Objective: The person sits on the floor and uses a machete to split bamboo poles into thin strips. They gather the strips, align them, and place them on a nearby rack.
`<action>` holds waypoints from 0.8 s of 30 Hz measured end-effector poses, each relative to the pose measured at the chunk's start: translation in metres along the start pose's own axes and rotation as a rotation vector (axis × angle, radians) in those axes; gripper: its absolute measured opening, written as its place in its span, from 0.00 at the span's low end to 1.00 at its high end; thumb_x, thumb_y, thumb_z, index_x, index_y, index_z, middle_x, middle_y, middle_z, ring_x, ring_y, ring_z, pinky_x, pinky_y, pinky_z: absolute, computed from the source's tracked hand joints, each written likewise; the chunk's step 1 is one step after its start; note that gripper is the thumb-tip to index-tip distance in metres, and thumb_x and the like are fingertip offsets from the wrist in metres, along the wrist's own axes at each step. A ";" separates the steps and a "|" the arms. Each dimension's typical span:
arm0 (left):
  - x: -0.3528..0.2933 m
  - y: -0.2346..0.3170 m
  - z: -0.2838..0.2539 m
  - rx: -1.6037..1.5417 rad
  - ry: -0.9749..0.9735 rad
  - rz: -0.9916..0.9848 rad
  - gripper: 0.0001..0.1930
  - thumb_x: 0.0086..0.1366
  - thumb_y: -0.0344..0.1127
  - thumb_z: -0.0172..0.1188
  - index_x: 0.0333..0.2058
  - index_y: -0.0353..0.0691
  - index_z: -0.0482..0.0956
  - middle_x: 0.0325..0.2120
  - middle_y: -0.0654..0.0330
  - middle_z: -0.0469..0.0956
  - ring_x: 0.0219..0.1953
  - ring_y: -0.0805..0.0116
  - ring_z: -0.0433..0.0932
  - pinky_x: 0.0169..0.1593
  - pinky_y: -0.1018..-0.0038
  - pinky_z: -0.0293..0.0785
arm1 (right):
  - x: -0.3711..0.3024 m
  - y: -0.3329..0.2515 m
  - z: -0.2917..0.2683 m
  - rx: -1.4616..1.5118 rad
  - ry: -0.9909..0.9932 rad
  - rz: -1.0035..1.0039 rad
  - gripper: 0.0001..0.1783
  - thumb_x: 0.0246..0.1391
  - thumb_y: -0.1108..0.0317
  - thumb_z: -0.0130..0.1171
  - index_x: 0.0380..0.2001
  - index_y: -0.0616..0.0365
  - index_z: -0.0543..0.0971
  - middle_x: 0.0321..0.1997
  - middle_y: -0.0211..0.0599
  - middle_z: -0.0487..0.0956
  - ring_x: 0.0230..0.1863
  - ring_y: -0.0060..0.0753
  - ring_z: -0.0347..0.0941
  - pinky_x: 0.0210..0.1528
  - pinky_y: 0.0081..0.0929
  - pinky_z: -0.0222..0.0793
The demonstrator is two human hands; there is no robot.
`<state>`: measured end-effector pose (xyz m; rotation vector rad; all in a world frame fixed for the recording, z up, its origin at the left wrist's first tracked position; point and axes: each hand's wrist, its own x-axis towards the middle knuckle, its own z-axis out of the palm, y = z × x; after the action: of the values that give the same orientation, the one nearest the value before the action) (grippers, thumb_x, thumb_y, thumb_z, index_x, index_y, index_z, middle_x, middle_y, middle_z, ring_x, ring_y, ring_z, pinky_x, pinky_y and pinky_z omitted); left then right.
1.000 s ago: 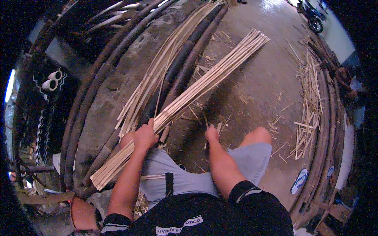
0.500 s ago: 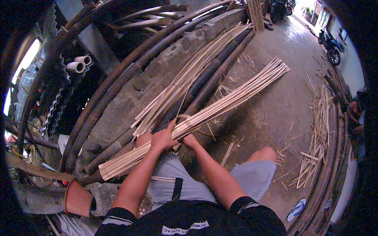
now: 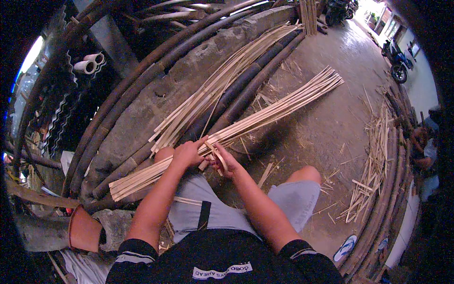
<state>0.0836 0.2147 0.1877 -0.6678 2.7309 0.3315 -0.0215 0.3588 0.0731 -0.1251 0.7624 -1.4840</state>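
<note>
A long bundle of pale split bamboo strips point(image 3: 279, 109) lies slanting across my lap, its far end fanned out above the floor. My left hand point(image 3: 187, 154) is wrapped round the bundle near its middle, the index finger stretched along the top. Just right of it, my right hand point(image 3: 226, 162) has its fingers curled on a thin bamboo tie point(image 3: 219, 157), which bends in a curve beside the bundle. Whether the tie passes fully round the bundle I cannot tell. The palm side of my left hand is hidden.
Loose bamboo strips point(image 3: 208, 90) rest along dark bamboo poles point(image 3: 246, 97) ahead on the left. At the right, a heap of thin strips point(image 3: 373, 165) lies by more poles. A flip-flop point(image 3: 345, 248) is at lower right; a motorcycle point(image 3: 397, 61) stands farther off. Someone sits at the right edge.
My right hand has come out from under the bundle to its right side, with the curved tie now at its fingers. My left hand stays on the bundle; the whole view shifts slightly.
</note>
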 end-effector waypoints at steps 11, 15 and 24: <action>-0.003 0.002 -0.004 0.015 -0.024 0.018 0.46 0.52 0.50 0.66 0.66 0.82 0.49 0.40 0.47 0.79 0.42 0.47 0.81 0.45 0.55 0.78 | -0.018 -0.016 0.029 -0.391 0.153 -0.029 0.22 0.65 0.47 0.50 0.34 0.54 0.80 0.26 0.25 0.76 0.24 0.21 0.66 0.25 0.24 0.62; -0.006 0.003 -0.007 0.039 -0.018 0.006 0.46 0.53 0.50 0.66 0.67 0.82 0.48 0.39 0.46 0.79 0.42 0.47 0.81 0.45 0.55 0.78 | -0.021 -0.018 0.032 -0.313 0.137 0.012 0.22 0.66 0.47 0.48 0.34 0.55 0.79 0.26 0.26 0.76 0.23 0.21 0.66 0.25 0.23 0.64; -0.012 0.012 -0.008 0.140 -0.009 -0.029 0.46 0.57 0.49 0.65 0.67 0.85 0.44 0.41 0.49 0.76 0.43 0.49 0.80 0.45 0.57 0.78 | -0.008 -0.018 0.027 -0.321 0.156 0.084 0.21 0.67 0.48 0.47 0.33 0.54 0.75 0.21 0.22 0.70 0.18 0.17 0.63 0.18 0.22 0.59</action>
<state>0.0863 0.2279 0.2015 -0.6648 2.7022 0.1341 -0.0215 0.3538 0.1060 -0.2183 1.1172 -1.2941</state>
